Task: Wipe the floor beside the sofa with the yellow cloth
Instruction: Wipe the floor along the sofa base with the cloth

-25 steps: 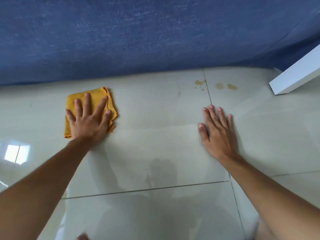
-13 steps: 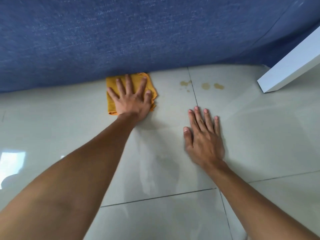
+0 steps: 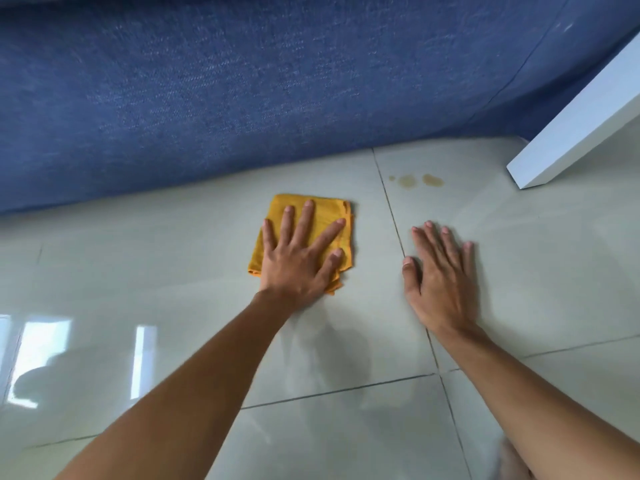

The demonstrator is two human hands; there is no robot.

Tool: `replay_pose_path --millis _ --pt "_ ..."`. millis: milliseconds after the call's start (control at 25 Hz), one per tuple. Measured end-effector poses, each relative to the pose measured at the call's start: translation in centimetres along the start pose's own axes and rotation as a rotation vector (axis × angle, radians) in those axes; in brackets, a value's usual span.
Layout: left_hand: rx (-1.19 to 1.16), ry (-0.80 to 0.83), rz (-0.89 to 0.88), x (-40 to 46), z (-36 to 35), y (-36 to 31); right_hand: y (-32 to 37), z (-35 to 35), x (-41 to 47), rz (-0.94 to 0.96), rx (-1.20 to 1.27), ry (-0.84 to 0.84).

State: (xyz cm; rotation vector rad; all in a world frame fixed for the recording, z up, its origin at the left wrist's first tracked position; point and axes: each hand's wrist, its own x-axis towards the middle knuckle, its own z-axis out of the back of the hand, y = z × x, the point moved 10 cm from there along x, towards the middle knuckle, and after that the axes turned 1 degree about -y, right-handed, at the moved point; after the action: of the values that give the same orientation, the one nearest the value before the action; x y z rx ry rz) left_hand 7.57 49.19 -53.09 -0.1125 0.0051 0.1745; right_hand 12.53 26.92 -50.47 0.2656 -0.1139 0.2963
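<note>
Both arms are totally bare, no sleeves, watch or rings anywhere. Left hand (image 3: 298, 261) and right hand (image 3: 441, 282) have short, plain, unpainted nails.

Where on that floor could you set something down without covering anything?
Bare tile lies left of the yellow cloth along the sofa, and right of the right hand below the white board. Crowded: between both hands, and the brown spots.

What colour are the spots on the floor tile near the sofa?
Brownish-yellow: the spots show best in the head view, beyond the right hand.
</note>
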Motion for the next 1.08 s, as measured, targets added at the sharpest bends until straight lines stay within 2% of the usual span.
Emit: replay_pose_path --millis 200,320,440,560,640,800,960,1080 --pt "-0.001 0.053 0.329 -0.8 0.7 11.4 -2.1 -1.0 0.6 -0.048 -0.133 0.127" --pt "-0.005 0.065 0.447 1.5 0.7 13.4 -2.1 -1.3 0.6 -0.064 -0.145 0.11" --pt "-0.006 0.062 0.503 4.7 0.5 12.5 -2.2 -1.1 0.6 -0.046 -0.132 0.063" --pt "0.001 0.065 0.458 9.0 0.1 9.0 -2.4 -0.2 0.3 -0.051 -0.084 -0.041" --pt "0.019 0.065 0.408 11.4 -0.2 5.5 -3.2 0.4 0.0 -0.13 -0.087 -0.113" --pt "0.008 0.07 0.251 16.0 -1.0 -4.6 -5.1 0.0 -0.2 -0.311 -0.122 -0.096" --pt "-0.006 0.084 0.04 17.2 -1.9 -14.7 -6.2 -0.2 -0.3 -0.219 -0.124 -0.027" --pt "-0.001 0.076 -0.12 15.2 -2.3 -18.5 -7.8 0.3 -0.9 -0.162 -0.111 -0.007"
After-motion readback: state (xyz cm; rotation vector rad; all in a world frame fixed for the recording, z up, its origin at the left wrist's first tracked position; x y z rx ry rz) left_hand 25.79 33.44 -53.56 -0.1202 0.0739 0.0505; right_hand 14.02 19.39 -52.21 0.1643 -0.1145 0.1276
